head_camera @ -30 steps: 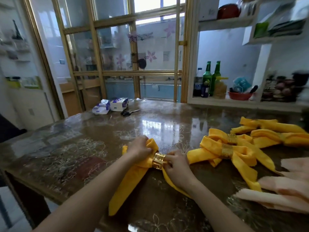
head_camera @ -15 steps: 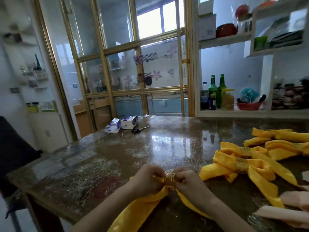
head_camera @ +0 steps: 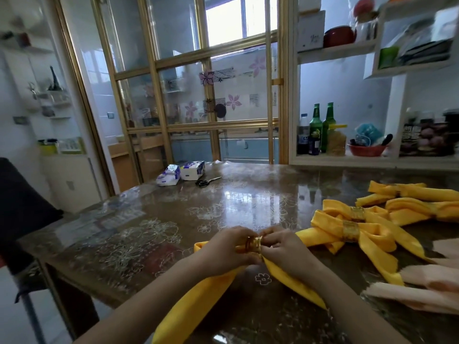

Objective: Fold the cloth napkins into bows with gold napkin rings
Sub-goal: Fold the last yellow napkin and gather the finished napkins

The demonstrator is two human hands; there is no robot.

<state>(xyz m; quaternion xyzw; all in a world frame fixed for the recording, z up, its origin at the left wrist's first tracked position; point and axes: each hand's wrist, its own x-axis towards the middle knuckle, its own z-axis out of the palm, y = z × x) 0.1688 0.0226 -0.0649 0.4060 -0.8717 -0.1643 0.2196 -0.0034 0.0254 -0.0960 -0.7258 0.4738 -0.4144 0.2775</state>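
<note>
Yellow napkin lies at the lower centre of the frame, on the near part of the glossy surface, its two tails spreading down towards the bottom edge. At its gathered middle sits the gold ring, caught between both hands. A second ago the hands sat a little apart, with the left loop of the bow plainly showing. Now they have drawn in tight on the ring, and only a sliver of that loop peeks out at the left.

The left hand has its fingers curled over the bunched cloth just beside the ring. The right hand pinches the ring itself with narrow, bent fingers. To me that looks like the ring being seated and the centre tidied, so this bow seems close to done, with the loops yet to be fluffed out.

At the right of the frame the finished bows lie together, each with its own ring. Below them, at the lower right, the pink napkins wait unfolded. A pair of scissors rests at the far edge.
</note>
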